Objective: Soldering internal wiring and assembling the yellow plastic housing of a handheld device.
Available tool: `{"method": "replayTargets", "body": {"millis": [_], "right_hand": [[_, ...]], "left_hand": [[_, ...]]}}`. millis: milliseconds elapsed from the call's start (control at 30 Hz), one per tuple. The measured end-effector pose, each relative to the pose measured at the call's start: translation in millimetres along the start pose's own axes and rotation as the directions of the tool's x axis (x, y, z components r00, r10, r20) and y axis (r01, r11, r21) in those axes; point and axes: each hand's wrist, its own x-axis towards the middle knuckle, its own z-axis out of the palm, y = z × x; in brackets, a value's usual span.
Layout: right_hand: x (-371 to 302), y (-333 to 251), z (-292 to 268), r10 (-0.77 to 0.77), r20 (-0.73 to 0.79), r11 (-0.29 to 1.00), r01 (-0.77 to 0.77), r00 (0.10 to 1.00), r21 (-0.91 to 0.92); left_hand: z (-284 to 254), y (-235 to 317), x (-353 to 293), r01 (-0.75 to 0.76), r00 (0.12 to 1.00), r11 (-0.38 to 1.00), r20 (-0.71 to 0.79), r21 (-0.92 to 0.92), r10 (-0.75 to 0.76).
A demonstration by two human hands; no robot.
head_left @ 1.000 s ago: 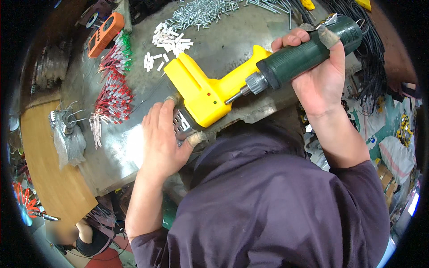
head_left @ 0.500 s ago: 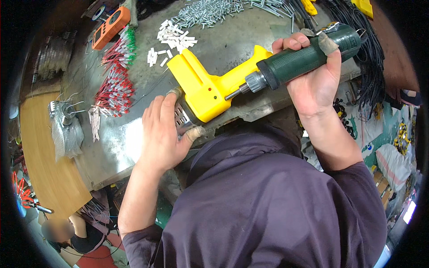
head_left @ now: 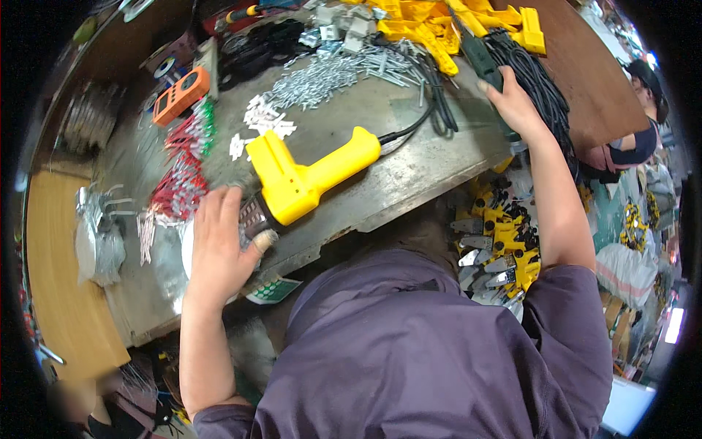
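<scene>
A yellow pistol-shaped electric tool (head_left: 296,183) lies at the near part of the metal bench, its black cord leading off the handle's end. My left hand (head_left: 219,241) is closed around its slotted metal nose (head_left: 254,217), with the thumb on the near side. Farther right, my right hand (head_left: 515,106) grips a dark green electric screwdriver (head_left: 479,58) beside a bundle of black cables. The palm and fingers hide part of the screwdriver. Both hands have pale coverings on some fingertips.
Screws (head_left: 314,84) are heaped behind the yellow tool, near white sleeves (head_left: 267,117). Red-tipped wires (head_left: 179,183) and an orange meter (head_left: 181,95) are at left. Yellow shells (head_left: 417,29) lie at the back, black cables (head_left: 530,80) at right. Several yellow-and-black tools (head_left: 504,245) sit below the bench edge.
My right hand has carried the screwdriver away from the yellow tool, off to the far right. My left hand still holds the nose; the view has shifted, showing more of the bench's back.
</scene>
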Motion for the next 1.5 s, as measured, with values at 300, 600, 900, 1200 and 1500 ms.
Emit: {"method": "replayTargets", "body": {"millis": [300,600,900,1200,1500], "right_hand": [[-17,-41,22,-0.347,-0.225,0.898,0.392,0.910,0.200],[-187,-249,84,-0.945,0.065,0.224,0.492,0.319,0.841],[-199,-262,99,-0.941,0.033,0.226,0.552,0.337,0.803],[-162,-244,71,-0.890,-0.033,0.166,0.391,0.455,0.905],[-36,-208,66,-0.758,0.270,0.466,0.204,0.594,0.861]], "left_hand": [[60,15,-138,-0.022,0.874,0.975,-0.478,-0.222,-0.089],[81,56,-138,-0.069,0.840,0.119,-0.122,-0.990,-0.529],[86,56,-137,0.006,0.747,0.294,-0.191,-0.956,-0.636],[82,39,-148,-0.007,0.748,0.535,-0.360,-0.845,-0.558],[17,12,-38,0.049,0.932,0.995,-0.355,-0.082,-0.076]]}}
